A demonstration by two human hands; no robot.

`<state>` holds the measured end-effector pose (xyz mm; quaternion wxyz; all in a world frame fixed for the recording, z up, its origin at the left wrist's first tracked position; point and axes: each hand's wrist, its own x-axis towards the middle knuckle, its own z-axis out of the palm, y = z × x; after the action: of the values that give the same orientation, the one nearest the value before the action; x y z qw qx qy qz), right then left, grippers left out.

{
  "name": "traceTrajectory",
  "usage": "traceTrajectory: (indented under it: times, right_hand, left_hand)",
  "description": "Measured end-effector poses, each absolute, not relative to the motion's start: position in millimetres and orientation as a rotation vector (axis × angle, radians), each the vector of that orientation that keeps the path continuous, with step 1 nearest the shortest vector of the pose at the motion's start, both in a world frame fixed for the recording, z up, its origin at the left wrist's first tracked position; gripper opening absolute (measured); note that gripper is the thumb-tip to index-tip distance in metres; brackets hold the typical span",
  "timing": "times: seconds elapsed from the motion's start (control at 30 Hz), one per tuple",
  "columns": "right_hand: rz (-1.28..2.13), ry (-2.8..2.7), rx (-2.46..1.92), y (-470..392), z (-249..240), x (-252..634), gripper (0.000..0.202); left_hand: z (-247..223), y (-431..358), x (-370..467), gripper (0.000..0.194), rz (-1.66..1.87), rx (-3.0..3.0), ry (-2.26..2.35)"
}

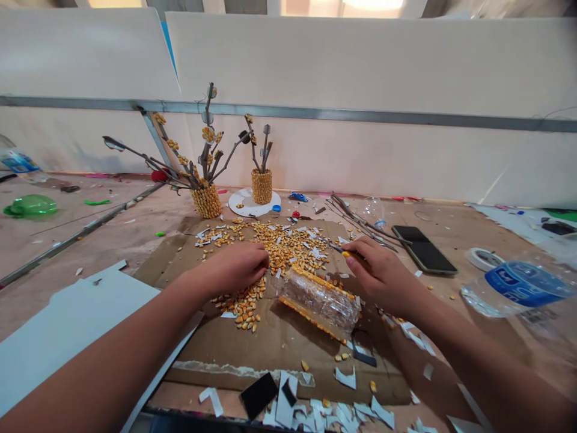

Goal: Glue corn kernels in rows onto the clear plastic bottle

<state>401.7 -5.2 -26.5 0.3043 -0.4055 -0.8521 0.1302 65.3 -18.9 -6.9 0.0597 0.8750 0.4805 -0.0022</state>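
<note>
My left hand (238, 266) rests at the left side of a pile of corn kernels (286, 243), fingers curled together; whatever is between them is hidden. In my right hand (383, 273) is a slim tool with a narrow grey tip (336, 248) and a bit of yellow at the fingers; its exact kind is unclear. Between the hands a clear plastic cylinder (322, 300) lies on its side, tilted, with rows of kernels along its edges. Neither hand visibly grips this cylinder. Brown cardboard (216, 346) lies under it and the kernels.
Two kernel-covered pots, one left (206, 201) and one on a white disc (262, 186), hold twigs. A phone (425, 249), tape roll (484, 258) and plastic bottle (518, 288) are at right. White sheets (90, 331) lie left; paper scraps (333, 415) litter the front edge.
</note>
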Motion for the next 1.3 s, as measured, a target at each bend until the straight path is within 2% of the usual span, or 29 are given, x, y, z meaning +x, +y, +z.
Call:
traceTrajectory:
  times: [0.8, 1.3]
  right_hand:
    - [0.339, -2.316, -1.078, -7.2, -24.6, 400.9, 0.021]
    - [0.347, -2.332, -1.080, -7.8, -25.2, 400.3, 0.022]
  left_hand:
    - [-6.1, -19.7, 76.1, 0.026, 0.110, 2.607, 1.543]
    - [-9.4, -21.9, 86.5, 0.021, 0.134, 2.464, 1.597]
